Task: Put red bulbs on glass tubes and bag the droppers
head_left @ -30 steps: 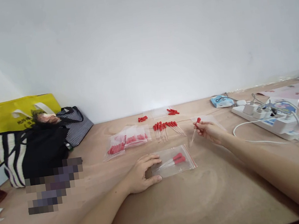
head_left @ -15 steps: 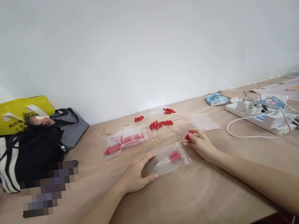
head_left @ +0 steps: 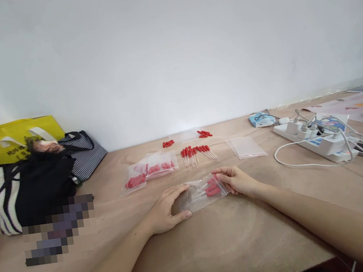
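Note:
A clear zip bag [head_left: 199, 203] lies on the table in front of me with several red-bulbed droppers [head_left: 213, 191] inside, their thin pale stems pointing left. My left hand [head_left: 167, 210] rests at the bag's closed left end, thumb and fingers spread around its edge. At the bag's right-hand mouth, my right hand [head_left: 236, 180] pinches the red bulb of a dropper pushed partly inside. Its fingers cover part of the bag's opening. Just beyond lies a row of loose droppers [head_left: 189, 152], bulbs pointing away from me.
Filled bags [head_left: 158, 165] lie left of the loose droppers, flat zip bags [head_left: 246, 147] to the right. More droppers [head_left: 204, 133] sit near the wall. On the right are a power strip [head_left: 312, 141] with cables and a blue mask [head_left: 262, 119]; cloth bags [head_left: 35, 191] stand left.
My right hand has moved left to the bag's mouth, bringing the dropper it holds partly into the bag. My left hand has stayed in place.

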`<state>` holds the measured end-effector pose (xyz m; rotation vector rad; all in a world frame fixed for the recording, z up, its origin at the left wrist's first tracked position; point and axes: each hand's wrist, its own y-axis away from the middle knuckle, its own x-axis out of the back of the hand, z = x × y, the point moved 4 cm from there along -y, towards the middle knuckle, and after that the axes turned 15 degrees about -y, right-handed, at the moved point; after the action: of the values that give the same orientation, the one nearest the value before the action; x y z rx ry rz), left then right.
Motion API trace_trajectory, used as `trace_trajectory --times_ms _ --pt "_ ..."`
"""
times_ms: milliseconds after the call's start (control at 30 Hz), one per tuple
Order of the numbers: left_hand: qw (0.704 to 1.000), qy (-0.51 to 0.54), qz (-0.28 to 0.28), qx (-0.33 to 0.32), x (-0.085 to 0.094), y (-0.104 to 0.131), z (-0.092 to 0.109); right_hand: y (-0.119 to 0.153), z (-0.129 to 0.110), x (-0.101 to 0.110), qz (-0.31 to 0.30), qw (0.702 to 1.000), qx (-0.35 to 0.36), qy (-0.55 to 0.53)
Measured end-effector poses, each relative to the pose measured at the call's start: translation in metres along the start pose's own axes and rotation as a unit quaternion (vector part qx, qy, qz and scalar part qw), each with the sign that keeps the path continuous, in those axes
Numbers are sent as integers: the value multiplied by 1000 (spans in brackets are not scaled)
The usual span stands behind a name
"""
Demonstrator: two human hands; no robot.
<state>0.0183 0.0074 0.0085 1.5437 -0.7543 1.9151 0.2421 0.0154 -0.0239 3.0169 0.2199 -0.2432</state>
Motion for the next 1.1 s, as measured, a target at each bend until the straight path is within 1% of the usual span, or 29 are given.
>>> trace_trajectory --times_ms 67,100,200,233,267,300,367,433,500,600,733,867,1000,1100 --pt "1000 0 2 -2 0 0 0 2 0 -1 11 999 10 30" --pt "1000 0 2 -2 0 0 0 2 1 -2 5 999 13 41" --pt "1000 -1 -2 9 -1 0 -1 2 4 -4 -41 997 9 60" --pt "1000 -1 -2 13 -1 0 -2 0 4 -2 -45 997 13 62" --pt "1000 0 -2 15 -1 0 -2 -3 4 2 -37 997 21 66" --pt "1000 1 -1 13 -1 0 -2 -7 2 8 -14 997 33 75" --pt "1000 5 -3 3 -1 -1 -1 -20 -4 24 63 989 58 121" --pt "1000 3 -10 -7 -1 -1 1 -35 -12 42 161 965 64 199" --pt "1000 -7 -20 -13 0 -1 3 -55 -19 52 201 951 61 227" --pt "999 -23 -26 -29 2 -1 5 -83 -26 55 230 938 43 255" --pt "998 -25 -26 -45 3 1 7 -109 -32 46 246 927 7 283" --pt "998 -22 -25 -54 2 1 7 -122 -35 40 245 926 -34 287" --pt "998 -16 -28 -59 2 1 7 -125 -38 43 234 936 -50 260" --pt "998 -18 -34 -59 2 1 8 -114 -42 46 224 949 -32 219"
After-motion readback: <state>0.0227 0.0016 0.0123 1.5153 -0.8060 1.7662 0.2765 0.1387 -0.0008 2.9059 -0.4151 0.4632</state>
